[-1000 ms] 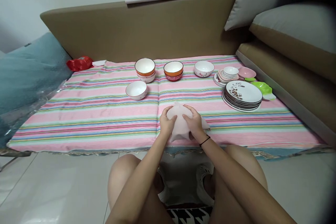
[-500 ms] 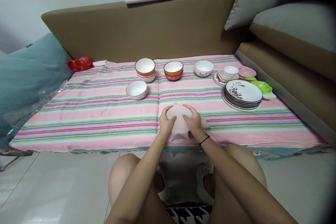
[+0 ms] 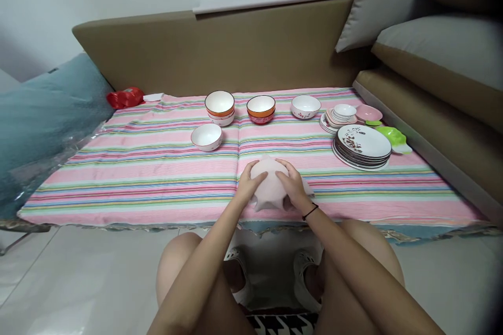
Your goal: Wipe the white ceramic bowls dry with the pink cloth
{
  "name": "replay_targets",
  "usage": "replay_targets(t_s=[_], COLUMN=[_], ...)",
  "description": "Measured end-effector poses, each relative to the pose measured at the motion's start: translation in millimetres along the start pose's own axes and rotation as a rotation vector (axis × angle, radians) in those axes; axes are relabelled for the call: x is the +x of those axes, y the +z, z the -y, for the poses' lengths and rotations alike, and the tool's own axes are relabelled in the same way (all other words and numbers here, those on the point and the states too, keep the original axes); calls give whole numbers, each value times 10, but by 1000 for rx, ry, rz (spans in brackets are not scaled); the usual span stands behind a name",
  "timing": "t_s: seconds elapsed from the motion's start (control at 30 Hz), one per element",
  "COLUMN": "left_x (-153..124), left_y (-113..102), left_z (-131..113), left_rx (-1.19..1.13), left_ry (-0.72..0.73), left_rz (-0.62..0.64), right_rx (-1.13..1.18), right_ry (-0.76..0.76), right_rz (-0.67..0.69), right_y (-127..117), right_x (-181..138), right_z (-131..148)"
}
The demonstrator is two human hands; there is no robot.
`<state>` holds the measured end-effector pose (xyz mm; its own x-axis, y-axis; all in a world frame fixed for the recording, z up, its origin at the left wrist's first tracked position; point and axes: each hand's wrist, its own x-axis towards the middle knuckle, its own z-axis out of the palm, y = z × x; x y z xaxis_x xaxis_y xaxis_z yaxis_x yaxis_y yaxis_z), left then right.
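Observation:
My left hand [image 3: 249,184] and my right hand [image 3: 293,186] grip a pale pink-white cloth [image 3: 270,188] from both sides, thumbs on top. The cloth is draped over a rounded, bowl-like shape, but what lies beneath is hidden. Its lower edge hangs in folds, and a corner spreads out past my right hand. Nearest to my left hand stands a small white bowl [image 3: 206,137] with a thin red rim. Further back are two stacks of bowls with orange bands, the left stack [image 3: 220,108] and the middle stack [image 3: 261,110], then a single flowered white bowl [image 3: 305,107].
On the right are a stack of flowered plates [image 3: 363,144], small white dishes [image 3: 345,111], a pink bowl [image 3: 369,113] and a green leaf-shaped dish [image 3: 393,138]. A striped cloth [image 3: 137,172] covers the seat. A red bundle [image 3: 126,98] lies by the blue cushion [image 3: 55,104].
The camera view has shifted slightly. Both hands keep hold of the cloth; the thumbs have moved a little and the cloth looks smoother over the round shape.

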<state>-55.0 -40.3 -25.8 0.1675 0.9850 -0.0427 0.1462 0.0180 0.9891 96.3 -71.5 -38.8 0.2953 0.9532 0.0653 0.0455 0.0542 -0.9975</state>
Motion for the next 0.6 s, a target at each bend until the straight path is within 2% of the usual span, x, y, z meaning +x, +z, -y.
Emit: replay_targets(t_s=[0.07,0.13,0.2,0.3,0.43,0.5,0.6], left_x=[-8,-15,-31,-88,-164,-166,-131], left_y=[-103,-221,-331,-438,-429,-387,-333], left_z=[-44,-96,-159,-259,-326,-320,-290], left_rx=[20,90,194,315,570,645,655], left_ry=[-54,-51,44,221,422,489,508], left_rz=[132,208,215,291,382,399,418], right_rx=[23,42,55,-51,-376,-467,-520], right_ry=[19,27,-3,-173,-382,-408,-366], right_rz=[41,53,49,119,357,439,477], right_y=[-66,-159,-272,-424,-462,-417,-352], right_x=[25,57,76,51,-25,-44,-51], right_z=[26,62,121,243,335,329,313])
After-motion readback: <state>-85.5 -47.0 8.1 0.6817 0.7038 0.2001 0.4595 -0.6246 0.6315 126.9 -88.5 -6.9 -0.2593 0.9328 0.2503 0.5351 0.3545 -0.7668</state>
